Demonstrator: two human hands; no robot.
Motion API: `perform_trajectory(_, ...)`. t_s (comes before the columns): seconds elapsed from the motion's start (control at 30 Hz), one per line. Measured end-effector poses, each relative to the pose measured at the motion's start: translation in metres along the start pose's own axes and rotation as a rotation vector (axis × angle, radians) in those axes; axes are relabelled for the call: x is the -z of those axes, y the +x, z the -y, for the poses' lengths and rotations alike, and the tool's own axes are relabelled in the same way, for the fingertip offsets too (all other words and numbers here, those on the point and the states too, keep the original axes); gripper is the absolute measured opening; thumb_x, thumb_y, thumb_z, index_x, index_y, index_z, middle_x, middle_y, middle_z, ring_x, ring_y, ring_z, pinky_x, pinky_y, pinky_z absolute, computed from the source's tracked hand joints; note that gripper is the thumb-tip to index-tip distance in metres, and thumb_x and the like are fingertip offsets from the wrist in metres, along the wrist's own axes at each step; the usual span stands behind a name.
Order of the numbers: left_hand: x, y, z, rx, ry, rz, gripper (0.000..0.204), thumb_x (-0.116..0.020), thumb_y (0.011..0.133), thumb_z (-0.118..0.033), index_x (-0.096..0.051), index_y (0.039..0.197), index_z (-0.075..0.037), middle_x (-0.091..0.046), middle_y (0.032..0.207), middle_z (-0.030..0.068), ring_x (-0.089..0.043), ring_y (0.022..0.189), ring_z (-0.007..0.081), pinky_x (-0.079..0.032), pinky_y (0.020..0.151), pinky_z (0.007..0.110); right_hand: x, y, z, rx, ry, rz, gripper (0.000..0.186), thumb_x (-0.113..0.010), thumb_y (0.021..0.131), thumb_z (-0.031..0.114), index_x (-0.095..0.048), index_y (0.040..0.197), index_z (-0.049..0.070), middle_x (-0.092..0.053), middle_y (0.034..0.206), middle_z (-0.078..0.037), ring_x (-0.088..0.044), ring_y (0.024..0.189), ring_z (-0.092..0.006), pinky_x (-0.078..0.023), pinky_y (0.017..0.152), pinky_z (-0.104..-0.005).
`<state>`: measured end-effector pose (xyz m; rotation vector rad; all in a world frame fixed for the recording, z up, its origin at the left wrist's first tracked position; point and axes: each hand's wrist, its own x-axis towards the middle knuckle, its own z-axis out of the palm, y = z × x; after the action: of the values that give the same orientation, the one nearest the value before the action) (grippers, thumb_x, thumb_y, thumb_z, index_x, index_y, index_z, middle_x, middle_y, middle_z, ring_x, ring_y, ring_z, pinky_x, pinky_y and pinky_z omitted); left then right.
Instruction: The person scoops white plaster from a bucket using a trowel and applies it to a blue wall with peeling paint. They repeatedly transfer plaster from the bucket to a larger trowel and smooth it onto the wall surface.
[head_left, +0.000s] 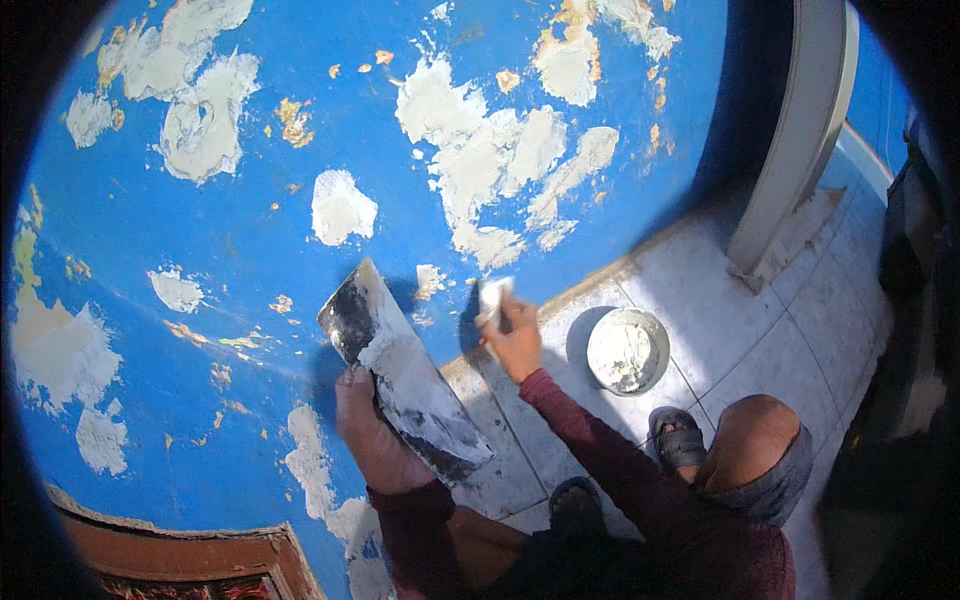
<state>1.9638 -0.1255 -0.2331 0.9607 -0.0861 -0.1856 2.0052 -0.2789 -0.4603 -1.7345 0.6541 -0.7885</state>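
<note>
My left hand is closed around the near edge of a long flat rectangular plate, dark along its edges and smeared with white filler. My right hand grips a small white-coated spreader low beside the blue wall. Whether the spreader touches the wall, I cannot tell. Its handle is mostly hidden by my fingers. Above it spreads a large patch of white filler. Several other filler patches and chipped orange spots mark the wall.
A round tub with white filler inside stands on the tiled floor, right of my right forearm. My sandalled feet are close to it. A pale door frame rises at the right; a brown wooden frame is at lower left.
</note>
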Motion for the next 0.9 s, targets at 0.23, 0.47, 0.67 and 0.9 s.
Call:
perform_trajectory(0.23, 0.007, 0.0, -0.003, -0.012, -0.022, 0.01, 0.023, -0.046, 0.098, -0.017, -0.054, 0.113, -0.001, -0.063, 0.104, 0.0107, -0.063, 0.09, 0.0193, -0.054, 0.08, 0.032, 0.028, 0.056, -0.023, 0.348, -0.105, -0.329, 0.069, -0.07, 0.087, 0.023, -0.038, 0.148, 0.013, -0.04, 0.138, -0.023, -0.046, 0.122, -0.0347, -0.044, 0.095, -0.0395)
perform_trajectory(0.47, 0.026, 0.012, -0.007, -0.009, 0.037, -0.019, 0.031, -0.045, 0.098, -0.025, -0.054, 0.114, 0.0, -0.062, 0.105, 0.012, -0.063, 0.091, 0.0209, -0.053, 0.08, 0.036, -0.002, 0.059, -0.025, 0.245, -0.288, -0.415, 0.073, -0.074, 0.082, 0.029, -0.041, 0.146, 0.024, -0.045, 0.127, -0.023, -0.049, 0.112, -0.0383, -0.046, 0.089, -0.0426)
perform_trajectory(0.67, 0.056, 0.024, -0.015, -0.183, 0.059, -0.047, 0.031, -0.05, 0.097, -0.025, -0.055, 0.116, 0.0, -0.063, 0.108, 0.0123, -0.064, 0.096, 0.0226, -0.053, 0.082, 0.038, 0.009, 0.027, -0.032, -0.063, -0.154, -0.127, 0.068, -0.071, 0.08, 0.04, -0.05, 0.14, 0.013, -0.054, 0.113, -0.02, -0.054, 0.106, -0.0327, -0.045, 0.089, -0.0401)
perform_trajectory(0.9, 0.07, 0.033, -0.015, -0.176, -0.011, -0.057, 0.024, -0.054, 0.096, -0.019, -0.056, 0.111, -0.002, -0.063, 0.107, 0.0108, -0.064, 0.095, 0.0212, -0.054, 0.081, 0.035, 0.02, 0.073, -0.004, -0.072, 0.304, -0.236, 0.071, -0.066, 0.088, 0.038, -0.047, 0.13, -0.016, -0.066, 0.096, -0.012, -0.057, 0.082, -0.0114, -0.047, 0.068, -0.0281)
